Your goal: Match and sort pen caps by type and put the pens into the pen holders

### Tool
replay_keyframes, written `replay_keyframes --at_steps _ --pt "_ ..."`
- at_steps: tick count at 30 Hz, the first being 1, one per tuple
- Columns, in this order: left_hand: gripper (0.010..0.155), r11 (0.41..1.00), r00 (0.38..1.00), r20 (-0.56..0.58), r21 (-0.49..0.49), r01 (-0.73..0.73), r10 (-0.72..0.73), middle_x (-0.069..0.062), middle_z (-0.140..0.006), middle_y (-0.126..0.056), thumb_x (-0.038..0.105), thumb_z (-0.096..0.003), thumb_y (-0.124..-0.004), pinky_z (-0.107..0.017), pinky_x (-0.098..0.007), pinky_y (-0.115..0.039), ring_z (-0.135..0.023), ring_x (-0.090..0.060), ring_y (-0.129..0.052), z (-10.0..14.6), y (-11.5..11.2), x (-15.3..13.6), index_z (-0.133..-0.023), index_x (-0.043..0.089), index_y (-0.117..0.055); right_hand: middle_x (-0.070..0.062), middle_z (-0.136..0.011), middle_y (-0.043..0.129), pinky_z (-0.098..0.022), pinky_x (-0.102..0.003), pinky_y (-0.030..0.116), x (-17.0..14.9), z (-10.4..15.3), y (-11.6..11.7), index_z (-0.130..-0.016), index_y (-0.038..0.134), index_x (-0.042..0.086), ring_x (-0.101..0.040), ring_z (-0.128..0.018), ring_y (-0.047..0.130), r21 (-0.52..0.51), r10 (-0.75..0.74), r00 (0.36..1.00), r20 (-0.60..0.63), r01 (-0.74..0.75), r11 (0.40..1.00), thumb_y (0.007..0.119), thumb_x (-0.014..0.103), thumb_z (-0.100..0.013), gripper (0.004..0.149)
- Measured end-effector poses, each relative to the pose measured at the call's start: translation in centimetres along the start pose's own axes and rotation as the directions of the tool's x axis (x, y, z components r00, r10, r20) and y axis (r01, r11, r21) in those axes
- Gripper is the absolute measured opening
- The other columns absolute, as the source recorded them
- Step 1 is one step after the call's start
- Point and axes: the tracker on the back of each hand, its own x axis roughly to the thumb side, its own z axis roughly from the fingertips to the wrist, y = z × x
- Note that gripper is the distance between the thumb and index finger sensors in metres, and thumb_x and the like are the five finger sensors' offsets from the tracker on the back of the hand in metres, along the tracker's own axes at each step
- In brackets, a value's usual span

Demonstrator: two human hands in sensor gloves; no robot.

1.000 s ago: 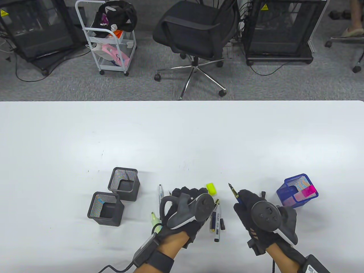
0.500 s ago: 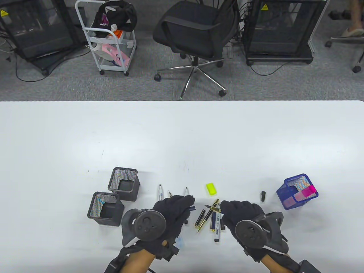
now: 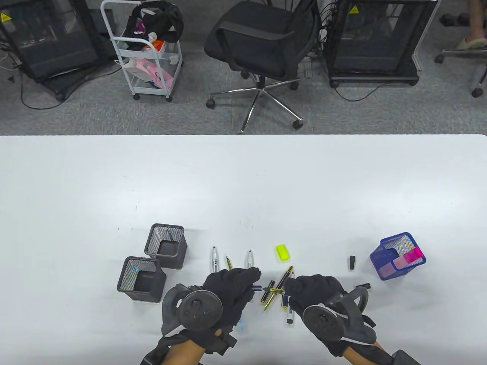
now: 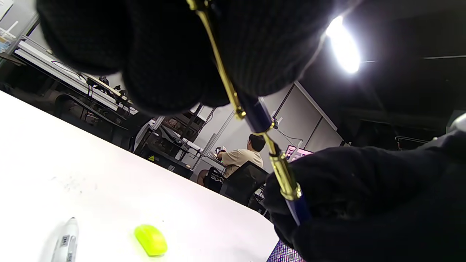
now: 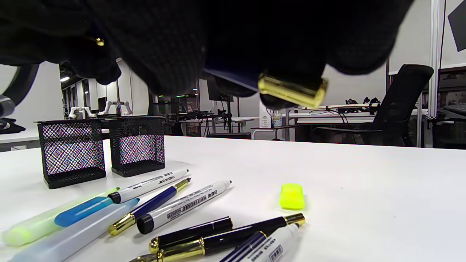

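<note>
capping: left hand (image 3: 228, 285) pinches a dark blue, gold-clipped pen cap (image 4: 251, 112); right hand (image 3: 312, 291) pinches the matching dark blue, gold-banded fountain pen (image 4: 287, 182).
axis: cap and pen share one line, end to end between the fingertips.
place: held over the loose pens, below the yellow-green highlighter cap (image 3: 282, 252).
judgement: pushing along that axis should seat it.

The far half of the tabletop (image 3: 243, 178) is wide open. Near the front edge, loose pens (image 3: 283, 283) crowd the gap between both hands — two black mesh holders (image 3: 152, 266) block the left, a blue holder (image 3: 397, 256) the right.
</note>
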Motion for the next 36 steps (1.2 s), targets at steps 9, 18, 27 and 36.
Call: replay_keyframes --at_steps 9,18,27,36 --pt "0.049 0.999 1.0 0.027 -0.032 0.014 -0.014 -0.017 -0.081 -0.099 0.024 -0.0426 -0.091 -0.051 -0.064 -0.083 -0.047 -0.026 -0.107 -0.2 -1.4 1.0 -0.091 0.014 -0.087 -0.012 -0.074 0.097 -0.05 -0.052 0.086 0.7 0.1 0.0 -0.083 0.084 0.015 -0.033 -0.06 0.103 -0.024 -0.027 0.997 0.07 0.028 0.999 0.095 0.034 -0.036 0.051" --pt "0.046 1.0 1.0 0.031 -0.029 0.008 -0.008 -0.019 -0.074 -0.104 0.022 -0.0423 -0.092 -0.049 -0.059 -0.089 -0.04 -0.023 -0.111 -0.4 -2.1 1.9 -0.087 0.012 -0.091 -0.014 -0.07 0.099 -0.049 -0.053 0.085 1.4 0.2 0.1 -0.079 0.087 0.012 -0.034 -0.057 0.103 -0.053 -0.05 0.992 0.117 0.057 0.997 0.094 0.03 -0.034 0.049" --pt "0.043 0.997 0.997 0.049 -0.052 0.058 -0.055 -0.02 -0.073 -0.104 0.021 -0.043 -0.089 -0.05 -0.058 -0.089 -0.038 -0.023 -0.111 -0.3 -2.6 2.2 -0.085 0.011 -0.092 -0.012 -0.068 0.101 -0.049 -0.052 0.086 0.8 0.0 0.7 -0.076 0.09 0.014 -0.032 -0.056 0.105 -0.063 -0.128 0.984 0.127 0.137 0.989 0.096 0.031 -0.031 0.048" --pt "0.052 1.0 0.997 -0.073 0.011 0.014 -0.013 -0.022 -0.079 -0.1 0.035 -0.0449 -0.088 -0.049 -0.064 -0.084 -0.044 -0.027 -0.109 0.0 -0.7 0.7 -0.091 0.011 -0.086 -0.009 -0.071 0.099 -0.049 -0.05 0.087 -0.1 -0.3 0.7 -0.079 0.087 0.017 -0.029 -0.058 0.105 -0.068 -0.203 0.978 0.055 0.206 0.976 0.095 0.035 -0.034 0.05"
